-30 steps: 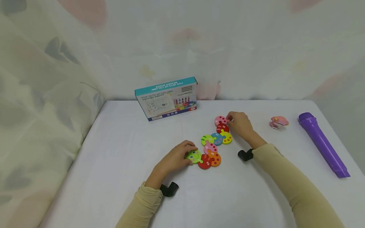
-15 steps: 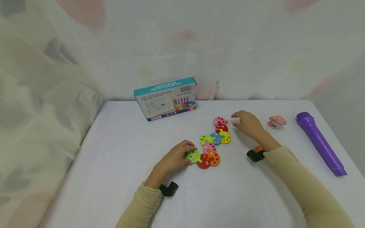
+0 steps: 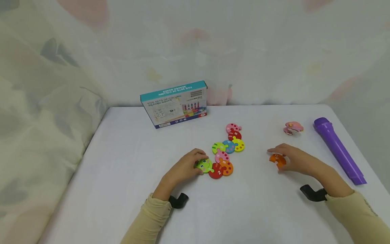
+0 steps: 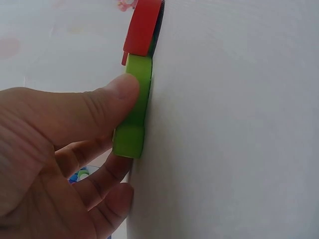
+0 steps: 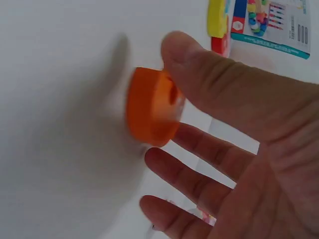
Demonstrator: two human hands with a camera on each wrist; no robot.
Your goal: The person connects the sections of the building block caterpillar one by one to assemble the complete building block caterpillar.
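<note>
My left hand pinches the green smiling caterpillar-head puzzle piece between thumb and fingers, flat on the table. Joined to it is a winding row of round numbered puzzle pieces: a red one marked 2, an orange one marked 3, then several more up to a pink piece at the far end. To the right, my right hand surrounds a loose orange puzzle piece. The thumb lies against its edge and the fingers extend past its far side, nearly straight; a firm hold is not visible.
A box with a teal top stands at the back, left of centre. A small pink toy and a purple microphone-shaped tube lie at the right. Black wrist cameras jut from both wrists. A patterned cloth hangs behind the table.
My right hand has let go of the far pink piece, moved right and come back towards me to the loose orange piece. The left hand stays on the green head.
</note>
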